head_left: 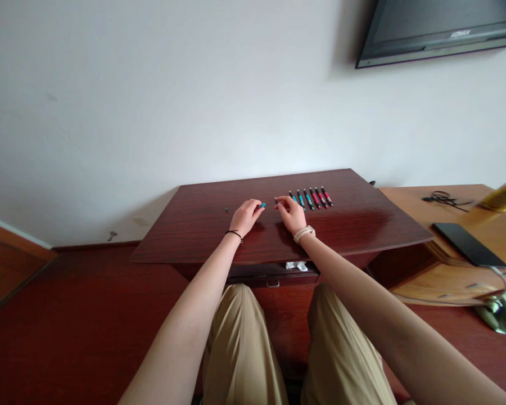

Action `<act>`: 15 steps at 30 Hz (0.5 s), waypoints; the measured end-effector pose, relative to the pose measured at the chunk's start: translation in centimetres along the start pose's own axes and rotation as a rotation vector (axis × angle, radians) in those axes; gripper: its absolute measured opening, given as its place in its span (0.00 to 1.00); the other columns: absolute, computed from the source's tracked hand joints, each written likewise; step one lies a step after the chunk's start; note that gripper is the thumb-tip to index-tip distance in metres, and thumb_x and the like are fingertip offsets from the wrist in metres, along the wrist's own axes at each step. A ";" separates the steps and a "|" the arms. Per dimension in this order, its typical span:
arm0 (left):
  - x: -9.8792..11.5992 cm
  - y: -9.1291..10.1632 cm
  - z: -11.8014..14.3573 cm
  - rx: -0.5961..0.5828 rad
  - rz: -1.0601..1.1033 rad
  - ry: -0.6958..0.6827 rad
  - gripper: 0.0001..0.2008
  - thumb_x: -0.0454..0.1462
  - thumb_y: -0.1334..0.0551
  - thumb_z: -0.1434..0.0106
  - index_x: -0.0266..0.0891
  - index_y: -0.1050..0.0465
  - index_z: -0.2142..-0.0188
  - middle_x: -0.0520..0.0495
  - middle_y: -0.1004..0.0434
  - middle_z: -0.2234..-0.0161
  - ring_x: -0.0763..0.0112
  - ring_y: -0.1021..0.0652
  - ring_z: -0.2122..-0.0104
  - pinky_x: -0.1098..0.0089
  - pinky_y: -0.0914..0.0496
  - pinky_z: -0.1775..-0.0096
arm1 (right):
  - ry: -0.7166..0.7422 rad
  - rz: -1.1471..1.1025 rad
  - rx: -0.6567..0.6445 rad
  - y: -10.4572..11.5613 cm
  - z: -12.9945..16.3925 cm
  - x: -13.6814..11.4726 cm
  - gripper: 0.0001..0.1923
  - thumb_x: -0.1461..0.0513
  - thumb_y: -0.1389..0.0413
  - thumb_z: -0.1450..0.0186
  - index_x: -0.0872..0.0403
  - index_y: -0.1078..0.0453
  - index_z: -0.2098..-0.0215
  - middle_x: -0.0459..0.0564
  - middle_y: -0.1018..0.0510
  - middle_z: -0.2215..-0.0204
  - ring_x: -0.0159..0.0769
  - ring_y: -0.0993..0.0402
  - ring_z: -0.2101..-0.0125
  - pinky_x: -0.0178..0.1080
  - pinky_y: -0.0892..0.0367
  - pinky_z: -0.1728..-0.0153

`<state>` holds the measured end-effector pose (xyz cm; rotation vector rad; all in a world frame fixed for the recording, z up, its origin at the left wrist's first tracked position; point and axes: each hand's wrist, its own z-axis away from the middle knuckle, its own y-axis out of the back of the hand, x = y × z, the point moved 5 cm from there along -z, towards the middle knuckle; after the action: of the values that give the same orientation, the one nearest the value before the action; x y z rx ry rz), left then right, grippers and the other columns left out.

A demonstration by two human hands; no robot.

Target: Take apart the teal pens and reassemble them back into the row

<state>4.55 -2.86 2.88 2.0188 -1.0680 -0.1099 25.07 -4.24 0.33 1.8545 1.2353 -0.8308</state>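
Observation:
My left hand (246, 216) is closed in a pinch over the dark red table, with a teal pen part (263, 205) sticking out at its fingertips. A short gap away, my right hand (292, 214) is also closed, its thumb and fingers round a small dark pen part (276, 201) that is mostly hidden. Just beyond the right hand lies a row of pens, with teal and black ones (308, 199) on the left and pink and black ones (321, 197) on the right. A tiny dark piece (226, 210) rests on the table left of my left hand.
The table (202, 225) stands against a white wall, with a partly open drawer (253, 274) holding white paper under its front edge. On the wooden desk (405, 208) to the right are a black cable (444, 198), a phone (468, 244) and a yellow package (501, 197).

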 end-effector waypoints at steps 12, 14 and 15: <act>-6.2 0.4 0.7 0.418 0.505 0.418 0.13 0.44 0.37 0.25 0.44 0.31 0.45 0.47 0.18 0.61 0.68 0.16 0.63 0.67 0.21 0.59 | -0.115 0.553 0.013 -0.5 -0.3 2.6 0.19 0.61 0.39 0.32 0.54 0.29 0.44 0.59 0.18 0.56 0.54 0.25 0.49 0.52 0.33 0.44; -6.3 0.4 0.7 0.411 0.520 0.428 0.13 0.43 0.38 0.25 0.44 0.30 0.45 0.48 0.19 0.61 0.68 0.16 0.63 0.67 0.21 0.59 | -0.142 0.580 -0.012 -0.5 -0.3 2.6 0.20 0.62 0.38 0.32 0.54 0.29 0.42 0.56 0.17 0.59 0.53 0.25 0.50 0.50 0.33 0.45; -6.3 0.3 0.7 0.396 0.521 0.432 0.13 0.43 0.38 0.26 0.44 0.30 0.45 0.47 0.18 0.62 0.68 0.16 0.63 0.67 0.21 0.60 | -0.159 0.588 -0.023 -0.5 -0.3 2.6 0.20 0.63 0.38 0.32 0.54 0.30 0.42 0.56 0.17 0.60 0.53 0.24 0.50 0.49 0.32 0.45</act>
<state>0.10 1.12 0.87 1.8939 -1.3559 0.8274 25.48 -2.68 -1.78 1.9389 0.5453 -0.6123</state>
